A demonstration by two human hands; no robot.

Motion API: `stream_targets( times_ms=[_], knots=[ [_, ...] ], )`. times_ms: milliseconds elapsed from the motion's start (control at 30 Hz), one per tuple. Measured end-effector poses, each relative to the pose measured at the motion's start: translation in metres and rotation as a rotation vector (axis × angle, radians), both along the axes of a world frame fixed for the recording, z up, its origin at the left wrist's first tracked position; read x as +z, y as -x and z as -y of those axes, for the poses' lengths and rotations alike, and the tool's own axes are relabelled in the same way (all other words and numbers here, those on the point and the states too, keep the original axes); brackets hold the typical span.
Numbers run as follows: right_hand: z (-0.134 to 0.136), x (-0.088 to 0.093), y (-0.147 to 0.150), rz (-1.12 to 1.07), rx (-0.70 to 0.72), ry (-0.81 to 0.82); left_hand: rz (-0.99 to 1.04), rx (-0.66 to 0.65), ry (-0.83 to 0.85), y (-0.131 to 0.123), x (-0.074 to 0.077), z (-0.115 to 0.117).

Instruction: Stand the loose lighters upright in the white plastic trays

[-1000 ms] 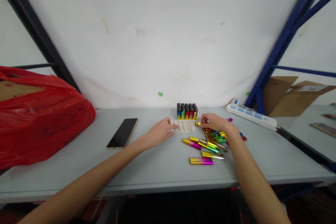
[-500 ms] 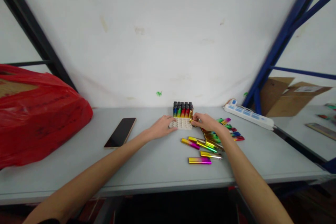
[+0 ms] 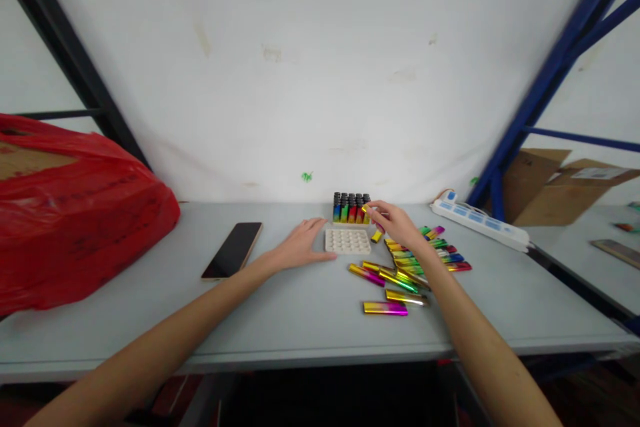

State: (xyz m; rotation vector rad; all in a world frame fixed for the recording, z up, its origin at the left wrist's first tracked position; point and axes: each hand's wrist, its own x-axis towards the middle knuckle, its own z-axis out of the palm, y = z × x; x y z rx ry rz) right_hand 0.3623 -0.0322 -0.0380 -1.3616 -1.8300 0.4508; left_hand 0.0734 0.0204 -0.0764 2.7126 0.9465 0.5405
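Note:
My left hand (image 3: 299,243) is open, its thumb and fingers spread at the left side of a white tray (image 3: 349,241) with rows of round hollows. My right hand (image 3: 393,220) pinches a shiny gold-and-magenta lighter (image 3: 365,209), raised beside the standing group. Behind the white tray several colourful lighters (image 3: 351,208) with black tops stand upright in close rows on a white base. A short gold piece (image 3: 377,236) lies right of the tray, below my right hand. Nearer me are loose shiny lighters, including a gold-and-magenta one (image 3: 385,308) and a gold-and-green one (image 3: 399,281).
More lighters (image 3: 453,258) lie in a heap under and beyond my right forearm. A phone (image 3: 233,250) lies left, near a big red plastic bag (image 3: 85,213). A white power strip (image 3: 480,220) and a cardboard box (image 3: 545,187) are at right.
My left hand has come off the white tray and spread to its left. My right hand has risen slightly with the lighter, and a gap now shows between tray and standing lighters.

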Motion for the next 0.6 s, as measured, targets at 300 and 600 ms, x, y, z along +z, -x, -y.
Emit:
stream_targets(
  times_ms=[300, 600],
  knots=[
    [-0.006, -0.017, 0.010, -0.019, -0.107, 0.039, 0.063, -0.002, 0.036, 0.002, -0.003, -0.002],
    [-0.004, -0.010, 0.019, -0.114, 0.030, -0.067, 0.077, -0.007, -0.004, 0.004, -0.005, 0.006]
  ],
)
